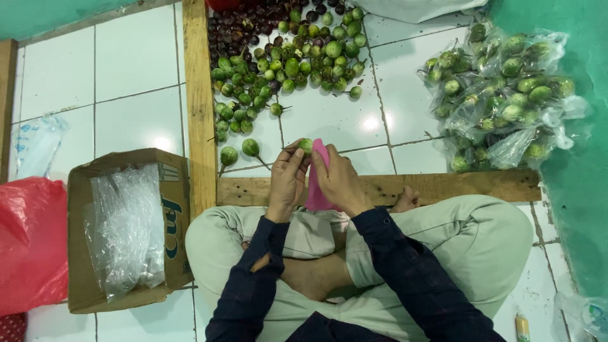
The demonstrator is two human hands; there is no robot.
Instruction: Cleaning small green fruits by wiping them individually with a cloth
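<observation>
Sleeves and legs: closest to the camera are two dark blue sleeves [380,266] and the crossed legs in pale green trousers [481,253], with a bare foot between them.
Left hand: the left hand [286,180] is closed around a small round green fruit [306,145]; the fingertips pinch it at the top of the hand.
Right hand: the right hand [339,182] is closed on a pink plastic bag [316,180], which stands upright between the two hands and touches both.
Fruit in hand: it sits at the mouth of the pink plastic bag, just above the left thumb; I cannot tell if it is already partly inside.
Wooden plank: a wooden plank [443,187] lies across the floor directly under both hands.
Loose fruit: just beyond the left hand, two single green fruits [239,152] lie on the white tile floor [335,117]; further beyond is a big heap of green fruits [285,66], and behind it some dark purple fruits [244,28].
Packed bags: beyond the right hand and to its right is a pile of clear bags filled with green fruits [500,95].
Cardboard box: to the left of the left hand, past an upright wooden board [197,95], a cardboard box [126,231] holds clear empty plastic bags [123,228].
Red bag: still more to the left, a red plastic bag [28,244] rests beside the box.
</observation>
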